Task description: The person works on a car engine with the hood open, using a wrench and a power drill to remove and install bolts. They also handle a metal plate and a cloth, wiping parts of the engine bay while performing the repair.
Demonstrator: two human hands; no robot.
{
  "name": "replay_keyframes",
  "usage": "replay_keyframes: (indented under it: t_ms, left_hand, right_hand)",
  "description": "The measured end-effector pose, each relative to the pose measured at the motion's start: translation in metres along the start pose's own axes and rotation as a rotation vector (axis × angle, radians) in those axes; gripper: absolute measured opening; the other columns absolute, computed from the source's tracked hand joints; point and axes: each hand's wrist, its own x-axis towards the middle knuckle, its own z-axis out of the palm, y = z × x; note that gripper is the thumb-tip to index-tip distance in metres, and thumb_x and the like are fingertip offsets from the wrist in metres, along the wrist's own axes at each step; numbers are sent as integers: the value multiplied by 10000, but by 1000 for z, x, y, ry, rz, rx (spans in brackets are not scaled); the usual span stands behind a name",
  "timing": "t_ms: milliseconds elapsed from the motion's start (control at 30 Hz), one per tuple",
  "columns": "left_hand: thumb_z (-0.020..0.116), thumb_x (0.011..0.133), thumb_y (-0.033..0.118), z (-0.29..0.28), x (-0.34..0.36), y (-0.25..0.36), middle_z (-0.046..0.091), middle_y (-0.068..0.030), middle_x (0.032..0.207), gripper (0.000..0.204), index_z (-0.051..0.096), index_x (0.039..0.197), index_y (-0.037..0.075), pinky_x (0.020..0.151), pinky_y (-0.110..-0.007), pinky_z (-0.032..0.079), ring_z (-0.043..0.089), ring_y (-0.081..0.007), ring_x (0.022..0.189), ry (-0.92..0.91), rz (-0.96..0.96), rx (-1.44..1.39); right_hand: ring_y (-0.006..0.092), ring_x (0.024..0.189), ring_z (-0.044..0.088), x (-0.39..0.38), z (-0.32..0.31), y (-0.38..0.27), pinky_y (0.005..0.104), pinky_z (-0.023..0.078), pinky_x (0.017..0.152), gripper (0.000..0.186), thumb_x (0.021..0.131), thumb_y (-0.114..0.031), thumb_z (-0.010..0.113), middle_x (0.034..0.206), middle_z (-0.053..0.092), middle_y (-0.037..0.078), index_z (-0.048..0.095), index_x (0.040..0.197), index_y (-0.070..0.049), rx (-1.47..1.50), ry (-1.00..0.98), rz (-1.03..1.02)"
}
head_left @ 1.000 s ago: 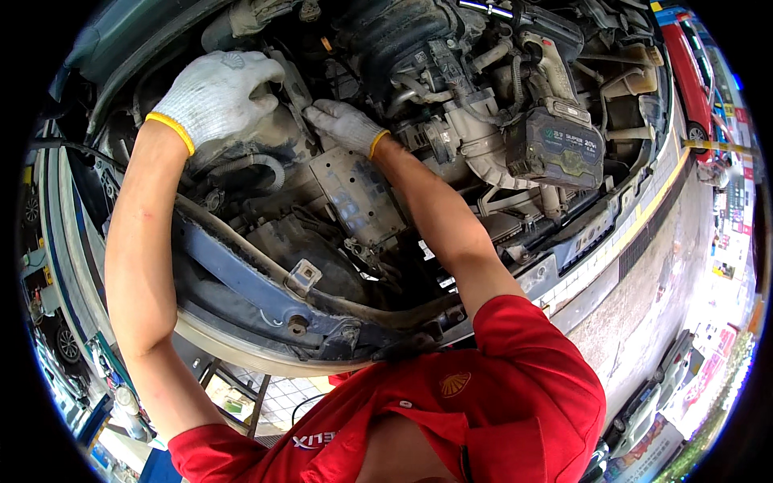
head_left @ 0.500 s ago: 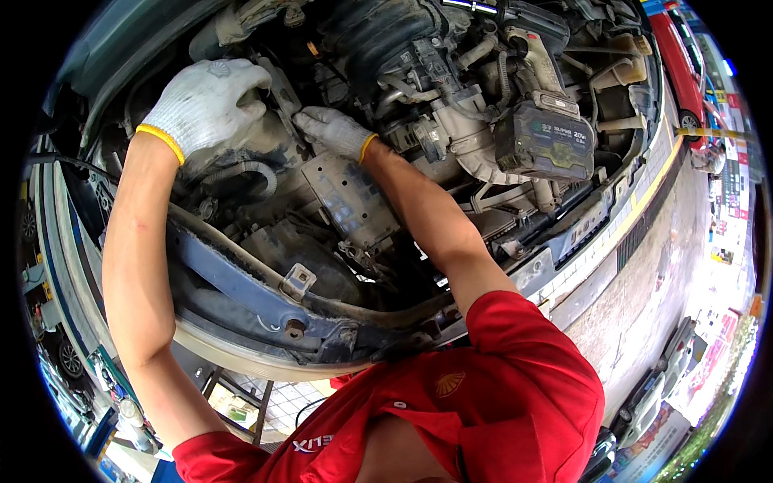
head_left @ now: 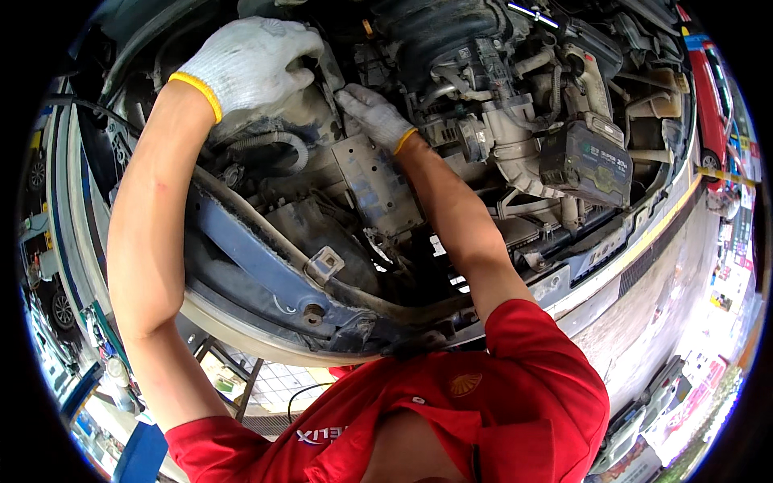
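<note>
Both my hands wear white knit work gloves with yellow cuffs and reach into a car's dusty engine bay. My left hand (head_left: 254, 64) is curled closed at the upper left, over a grey body panel; whatever its fingers hold is hidden. A narrow grey metal strip (head_left: 329, 74) runs down between the two hands. At its lower end my right hand (head_left: 376, 117) has its fingers pressed together; what they pinch cannot be made out. Just below lies a flat metal plate with holes (head_left: 374, 183). Beside the left wrist curves a ribbed grey hose (head_left: 282, 143).
A cordless power tool with a black battery pack (head_left: 588, 165) rests on the engine parts at right. The blue-grey front crossmember (head_left: 250, 241) spans between me and the bay. A dark engine cover (head_left: 439, 36) lies at the far side. A red car (head_left: 710, 105) stands beyond.
The whole view has shifted, so the bay and both hands appear further right and slightly higher. Both hands keep nearly the same place and pose beside the metal strip.
</note>
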Motion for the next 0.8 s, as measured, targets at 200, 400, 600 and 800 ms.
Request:
replay_keyframes:
  t_ms: [200, 400, 600, 800]
  left_hand:
    - [677, 933, 284, -12, 0, 14, 708, -108, 1141, 311, 690, 1187, 104, 947, -448, 551, 689, -334, 1086, -11, -36, 13]
    - [635, 923, 371, -22, 1, 10, 747, -140, 1043, 345, 726, 1112, 97, 880, -486, 579, 726, -356, 981, -63, 12, 16]
    - [620, 941, 386, -21, 2, 8, 745, -142, 1101, 391, 718, 1187, 98, 912, -469, 576, 724, -352, 1014, -114, 6, 22]
    - [622, 940, 388, -17, -1, 8, 744, -140, 1109, 397, 719, 1195, 100, 920, -471, 574, 722, -346, 1025, -69, 22, 24]
  right_hand:
    - [259, 1425, 509, 18, -16, 20, 358, 396, 1182, 874, 1027, -594, 619, 1547, 544, 188, 420, 1578, 54, -52, -22, 46]
    - [235, 1340, 562, 23, -13, 30, 360, 457, 1112, 818, 1041, -550, 627, 1483, 588, 172, 443, 1563, 52, -108, 31, -58]
    - [197, 1183, 622, 19, -7, 27, 334, 493, 1047, 714, 1041, -507, 649, 1375, 650, 120, 525, 1506, 21, -118, 111, -38]
    - [140, 1072, 581, 23, -10, 28, 320, 483, 964, 601, 1057, -502, 625, 1204, 664, 45, 601, 1401, -10, -26, -29, -50]
